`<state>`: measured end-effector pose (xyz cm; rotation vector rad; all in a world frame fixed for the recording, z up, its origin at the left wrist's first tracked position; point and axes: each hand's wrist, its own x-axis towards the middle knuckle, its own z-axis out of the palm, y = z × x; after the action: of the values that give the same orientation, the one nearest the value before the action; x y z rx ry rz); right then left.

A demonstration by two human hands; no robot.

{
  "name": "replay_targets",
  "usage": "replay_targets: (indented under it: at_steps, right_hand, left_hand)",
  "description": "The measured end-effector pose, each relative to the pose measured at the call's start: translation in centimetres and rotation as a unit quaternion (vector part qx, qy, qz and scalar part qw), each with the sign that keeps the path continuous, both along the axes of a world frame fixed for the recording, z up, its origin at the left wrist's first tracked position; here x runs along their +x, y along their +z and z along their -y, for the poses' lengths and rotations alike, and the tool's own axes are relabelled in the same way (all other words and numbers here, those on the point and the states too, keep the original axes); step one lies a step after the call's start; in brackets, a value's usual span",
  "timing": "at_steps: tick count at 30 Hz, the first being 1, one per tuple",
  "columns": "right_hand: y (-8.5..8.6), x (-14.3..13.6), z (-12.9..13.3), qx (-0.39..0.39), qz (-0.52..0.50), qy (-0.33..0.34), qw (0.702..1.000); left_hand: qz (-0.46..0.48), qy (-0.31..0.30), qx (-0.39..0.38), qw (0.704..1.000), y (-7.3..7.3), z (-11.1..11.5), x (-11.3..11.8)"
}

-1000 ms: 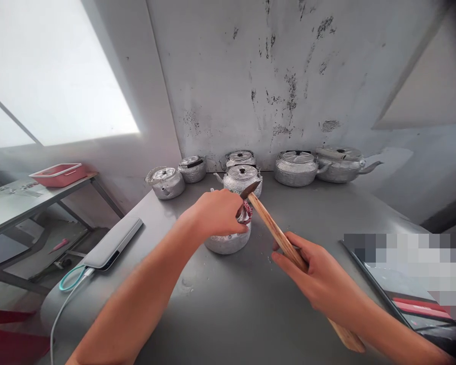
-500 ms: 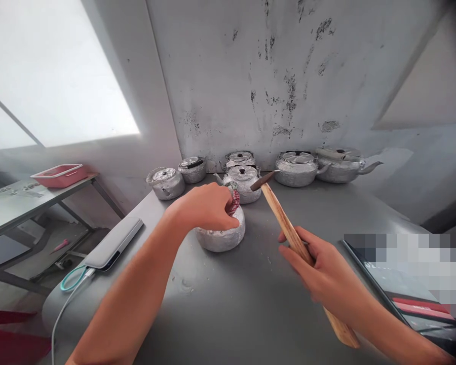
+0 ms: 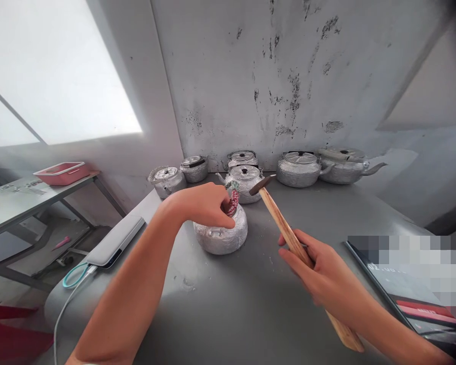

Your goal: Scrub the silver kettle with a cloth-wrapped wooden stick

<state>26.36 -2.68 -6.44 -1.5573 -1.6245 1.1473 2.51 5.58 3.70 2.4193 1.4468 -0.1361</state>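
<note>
A small dented aluminium kettle (image 3: 222,242) stands on the grey table in front of me. My left hand (image 3: 207,203) reaches over it, fingers curled round its handle (image 3: 233,202), which is wrapped in red and white cord. The hand hides much of the kettle's top. To the right, my right hand (image 3: 313,261) is closed round the wooden shaft of a hammer (image 3: 280,217). The dark hammer head points up and away, above the table and to the right of the kettle.
Several more aluminium kettles line the wall, one with a lid (image 3: 245,181) just behind mine. A power bank (image 3: 116,242) with a cable lies on the left. A tablet-like screen (image 3: 410,294), partly blurred, lies on the right. A pink basket (image 3: 63,175) sits on a side table.
My left hand has shifted slightly left, and more of the kettle's side shows below it. The hammer is held in nearly the same place. The whole view has drifted a little.
</note>
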Motion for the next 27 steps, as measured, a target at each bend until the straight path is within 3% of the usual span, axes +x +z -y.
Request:
replay_targets:
  at_steps: [11, 27]
  right_hand:
    - [-0.6, -0.1, 0.0, 0.005, 0.018, 0.021, 1.0]
    - [-0.5, 0.0, 0.0, -0.011, 0.019, 0.025, 0.999]
  left_hand:
    - [-0.051, -0.002, -0.017, 0.999, 1.2, 0.3, -2.0]
    - [-0.039, 0.071, -0.013, 0.997, 1.7, -0.8, -5.0]
